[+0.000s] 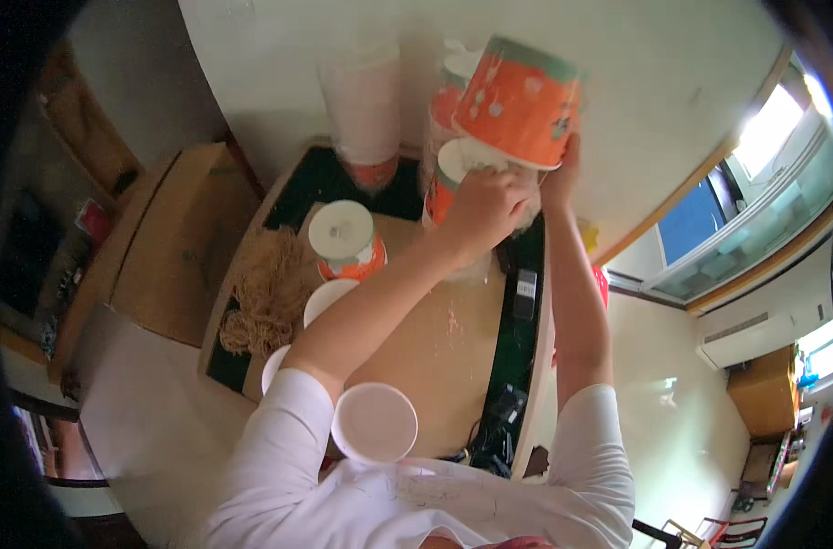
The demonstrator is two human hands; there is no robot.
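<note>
An orange-and-green paper bucket is tilted mouth-down in the air over the far right of the table, its white rim lowest. My right hand grips it by the rim on the right. My left hand is closed just below that rim; what its fingers hold is hidden, with some thin clear plastic beside them. Behind the left hand stands another orange bucket with a pale round top, partly covered by the hand. A similar orange bucket with a pale top stands left of my left forearm.
A tall plastic-wrapped stack of buckets stands against the wall. Brown stringy fibre lies on the table's left. An open white bucket is close to my chest. Black devices line the right edge. A large cardboard box stands at left.
</note>
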